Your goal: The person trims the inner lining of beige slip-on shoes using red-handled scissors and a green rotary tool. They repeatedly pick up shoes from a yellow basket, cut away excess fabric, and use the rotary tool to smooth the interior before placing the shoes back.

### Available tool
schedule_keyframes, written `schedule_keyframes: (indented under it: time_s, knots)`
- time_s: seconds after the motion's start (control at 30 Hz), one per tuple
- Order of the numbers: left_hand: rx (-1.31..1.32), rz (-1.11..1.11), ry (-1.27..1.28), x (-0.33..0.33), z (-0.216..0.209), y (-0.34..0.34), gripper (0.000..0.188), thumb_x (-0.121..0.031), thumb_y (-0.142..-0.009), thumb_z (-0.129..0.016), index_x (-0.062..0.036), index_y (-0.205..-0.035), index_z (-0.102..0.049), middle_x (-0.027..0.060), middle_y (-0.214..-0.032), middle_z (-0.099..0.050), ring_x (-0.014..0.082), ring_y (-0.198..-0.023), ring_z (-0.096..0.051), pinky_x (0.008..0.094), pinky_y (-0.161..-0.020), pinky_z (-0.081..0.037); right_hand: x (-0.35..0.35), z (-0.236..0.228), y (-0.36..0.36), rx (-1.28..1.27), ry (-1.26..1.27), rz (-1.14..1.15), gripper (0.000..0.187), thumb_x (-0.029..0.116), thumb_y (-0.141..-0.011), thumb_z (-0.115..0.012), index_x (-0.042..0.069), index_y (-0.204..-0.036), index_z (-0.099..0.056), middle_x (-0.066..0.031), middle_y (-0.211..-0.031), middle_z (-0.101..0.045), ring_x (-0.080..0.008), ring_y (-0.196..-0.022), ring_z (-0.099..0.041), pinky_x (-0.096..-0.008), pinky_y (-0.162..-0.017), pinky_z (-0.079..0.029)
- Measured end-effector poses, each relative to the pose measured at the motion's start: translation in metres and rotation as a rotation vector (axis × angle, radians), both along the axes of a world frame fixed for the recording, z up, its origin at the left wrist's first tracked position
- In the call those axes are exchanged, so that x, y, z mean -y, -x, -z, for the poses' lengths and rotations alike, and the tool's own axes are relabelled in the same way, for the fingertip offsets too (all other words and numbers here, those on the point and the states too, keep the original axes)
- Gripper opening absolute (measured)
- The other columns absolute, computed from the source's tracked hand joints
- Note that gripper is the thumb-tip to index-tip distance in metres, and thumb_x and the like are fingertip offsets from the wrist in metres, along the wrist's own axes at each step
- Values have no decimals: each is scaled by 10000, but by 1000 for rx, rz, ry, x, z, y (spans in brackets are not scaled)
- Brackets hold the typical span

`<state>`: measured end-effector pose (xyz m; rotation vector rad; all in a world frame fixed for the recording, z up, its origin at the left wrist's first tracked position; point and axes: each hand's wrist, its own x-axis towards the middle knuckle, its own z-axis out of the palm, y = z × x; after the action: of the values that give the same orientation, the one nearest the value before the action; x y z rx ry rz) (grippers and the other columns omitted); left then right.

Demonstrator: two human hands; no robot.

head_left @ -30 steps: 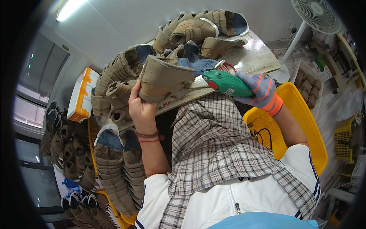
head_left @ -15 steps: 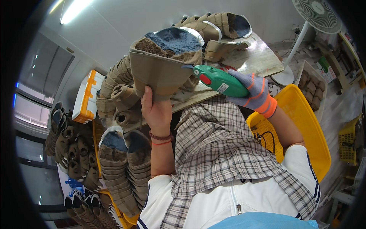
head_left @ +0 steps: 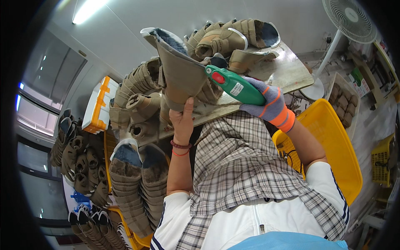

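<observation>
My left hand (head_left: 182,123) is bare and closed on the lower edge of a brown boot upper (head_left: 180,77), its thumb on the near face. The upper stands tilted above the table, with blue fleece lining showing at its top and a white rim at the far left. In a grey and orange glove, my right hand (head_left: 266,101) grips a green handheld power tool (head_left: 237,87) with a red button. The tool's nose meets the right edge of the upper, and its tip is hidden there.
More brown boot uppers (head_left: 137,83) crowd the worktable (head_left: 287,73) at the left and back. Stacked uppers (head_left: 129,183) stand left of my lap. A yellow bin (head_left: 339,146) is at my right, and a white fan (head_left: 352,16) stands at the back right.
The upper has been turned and tipped, so its side faces me more and less of the lining shows. My left hand has shifted right and down; the tool has moved slightly left.
</observation>
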<state>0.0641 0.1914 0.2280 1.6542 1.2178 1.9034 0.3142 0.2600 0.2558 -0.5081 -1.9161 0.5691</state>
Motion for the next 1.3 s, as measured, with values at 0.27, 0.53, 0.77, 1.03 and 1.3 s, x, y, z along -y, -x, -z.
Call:
schedule_keyframes:
  time_s: [0.27,0.53,0.77,1.03,1.3]
  knots:
    - [-711,-296,-142,-13,1,2,269,-94,-856,-569,-31,-1117,-577,181,-1153,-531,380,-1081,-459,499,-976,-310,5,-2,10,-38,83,55,570,243,-657,-808,49,-1144,-584,-98,-925,-670,-171,-757,-654,-274,-695,-518]
    - [-1115,-327,-44,-8,13,-2,374,-97,-818,-577,-35,-1184,-537,190,-1248,-470,410,-1154,-384,554,-1021,-229,8,-4,11,-95,368,32,577,251,-686,-801,25,-1161,-563,-69,-938,-651,-101,-775,-612,-250,-691,-505]
    - [-1149,-280,-130,-1,2,-11,415,-65,-756,-566,-69,-1171,-574,146,-1234,-515,358,-1184,-417,511,-1033,-241,7,-16,12,-204,587,-87,506,212,-740,-770,-2,-1147,-559,-16,-849,-630,-58,-719,-568,-215,-637,-486]
    - [-974,-311,-112,22,17,13,318,-83,-796,-590,-4,-1104,-598,160,-1150,-567,360,-1131,-469,472,-1009,-301,-13,-21,5,-326,703,-62,359,166,-772,-731,-4,-1045,-571,1,-748,-593,-48,-581,-531,-192,-512,-424]
    - [-945,-680,228,-7,-46,130,221,-72,-732,-680,26,-915,-607,138,-1004,-573,308,-961,-512,387,-852,-415,-32,21,-58,-264,663,188,269,179,-830,-676,-1,-1004,-578,-9,-670,-567,-76,-563,-526,-218,-527,-420]
